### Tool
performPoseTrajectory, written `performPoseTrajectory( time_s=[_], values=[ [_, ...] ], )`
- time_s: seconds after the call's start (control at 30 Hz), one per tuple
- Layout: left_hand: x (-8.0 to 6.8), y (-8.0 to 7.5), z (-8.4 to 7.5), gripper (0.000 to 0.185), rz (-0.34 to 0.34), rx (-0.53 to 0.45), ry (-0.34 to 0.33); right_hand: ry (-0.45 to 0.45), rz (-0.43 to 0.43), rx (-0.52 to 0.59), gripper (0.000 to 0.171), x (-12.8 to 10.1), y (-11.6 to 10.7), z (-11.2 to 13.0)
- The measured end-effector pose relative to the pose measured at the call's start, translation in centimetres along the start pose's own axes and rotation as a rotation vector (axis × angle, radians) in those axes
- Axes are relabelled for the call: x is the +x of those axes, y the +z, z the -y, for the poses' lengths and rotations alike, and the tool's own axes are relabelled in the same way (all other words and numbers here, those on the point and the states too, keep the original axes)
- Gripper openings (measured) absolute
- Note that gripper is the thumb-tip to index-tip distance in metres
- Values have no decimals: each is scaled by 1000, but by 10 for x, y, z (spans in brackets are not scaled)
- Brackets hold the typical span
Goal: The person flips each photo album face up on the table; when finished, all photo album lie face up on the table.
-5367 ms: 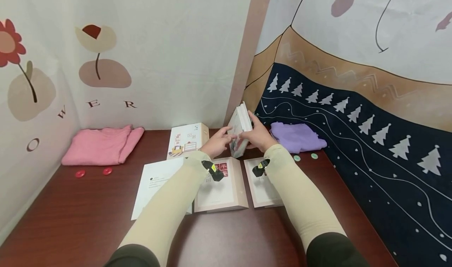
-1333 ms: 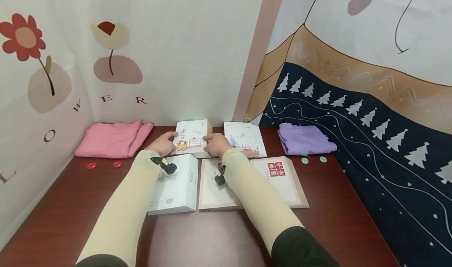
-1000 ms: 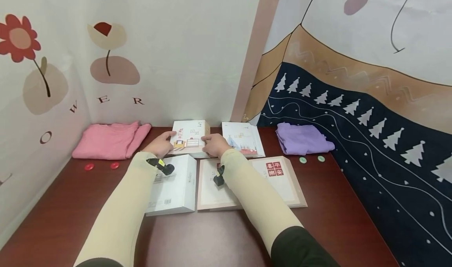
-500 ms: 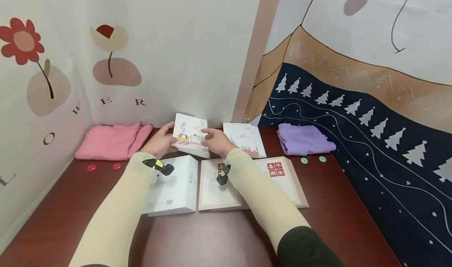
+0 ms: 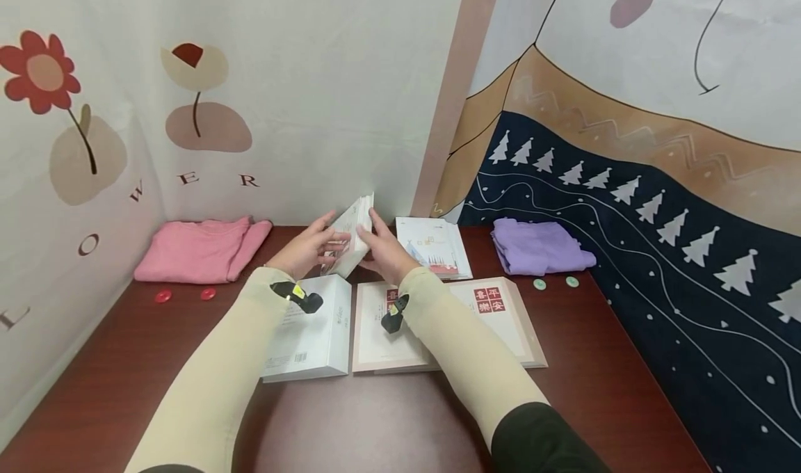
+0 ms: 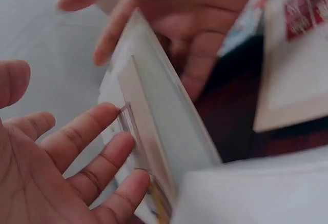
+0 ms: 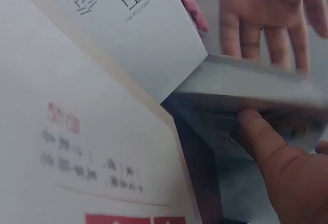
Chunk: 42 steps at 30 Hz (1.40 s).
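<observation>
Between both hands, near the far side of the table [image 5: 388,424], I watch a white book [image 5: 353,217] tilt on edge, long axis rising rightward; neither hand is nearer. The left hand [image 5: 306,248], fingers straight and spread, touches one cover; the right hand [image 5: 389,250] touches the opposite side, though whether it grips I cannot tell.

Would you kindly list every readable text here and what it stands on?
"L", "O", "W", "E", "R": wall cloth
"平安喜樂": right-hand beige book
"THE OLD TIME": front white book
Too small, blurred or covered: their other print, and any on the left-hand beige book, back-right book and held book.
</observation>
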<state>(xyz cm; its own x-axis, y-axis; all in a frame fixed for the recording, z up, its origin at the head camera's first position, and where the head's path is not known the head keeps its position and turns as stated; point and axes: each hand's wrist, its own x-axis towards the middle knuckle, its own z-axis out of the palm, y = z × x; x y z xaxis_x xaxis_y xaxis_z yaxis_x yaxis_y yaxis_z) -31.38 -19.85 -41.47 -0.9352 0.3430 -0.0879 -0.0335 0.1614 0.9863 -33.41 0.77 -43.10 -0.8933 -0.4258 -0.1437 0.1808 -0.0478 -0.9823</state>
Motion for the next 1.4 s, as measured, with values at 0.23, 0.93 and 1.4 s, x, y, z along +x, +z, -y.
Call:
performPoseTrajectory(
  time_s=[0.23,0.93,1.4],
  values=[
    [3,0,12,72,-62,160,-91,-22,-174,-351,99,-1,3,-5],
    [-14,-22,34,76,-140,229,-149,74,-153,-341,87,2,-12,-16],
    [-83,-28,31,67,-228,479,-86,-3,-89,-446,76,-34,-7,-3]
  ],
)
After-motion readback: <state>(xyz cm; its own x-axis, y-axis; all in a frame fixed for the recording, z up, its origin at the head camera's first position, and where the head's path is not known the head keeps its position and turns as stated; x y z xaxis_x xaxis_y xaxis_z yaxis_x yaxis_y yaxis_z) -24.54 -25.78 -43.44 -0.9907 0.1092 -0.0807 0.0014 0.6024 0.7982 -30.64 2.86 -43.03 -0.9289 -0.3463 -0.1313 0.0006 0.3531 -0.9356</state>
